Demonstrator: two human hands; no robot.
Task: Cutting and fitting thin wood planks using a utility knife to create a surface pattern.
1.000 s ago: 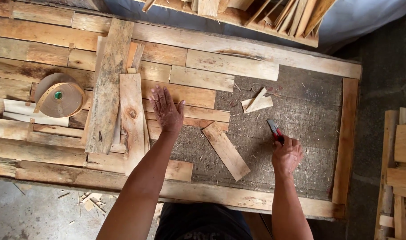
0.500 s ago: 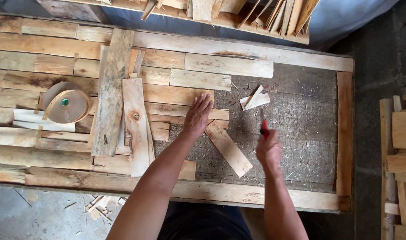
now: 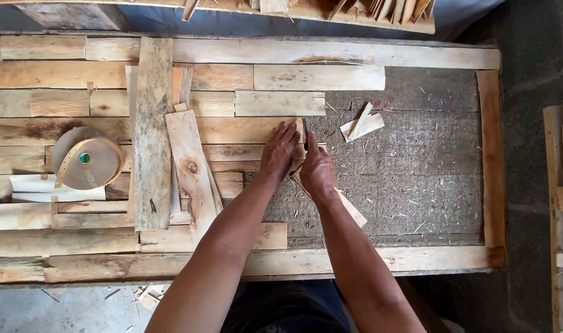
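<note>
The left hand (image 3: 280, 150) lies flat, fingers spread, on the end of a short plank (image 3: 349, 211) near the middle of the workbench (image 3: 380, 55). The right hand (image 3: 317, 171), just beside it, is closed around a thin dark tool (image 3: 305, 134), probably a pencil or blade. Pressing the plank down firmly should keep the stroke straight. A tape roll (image 3: 87, 159) sits well left.
</note>
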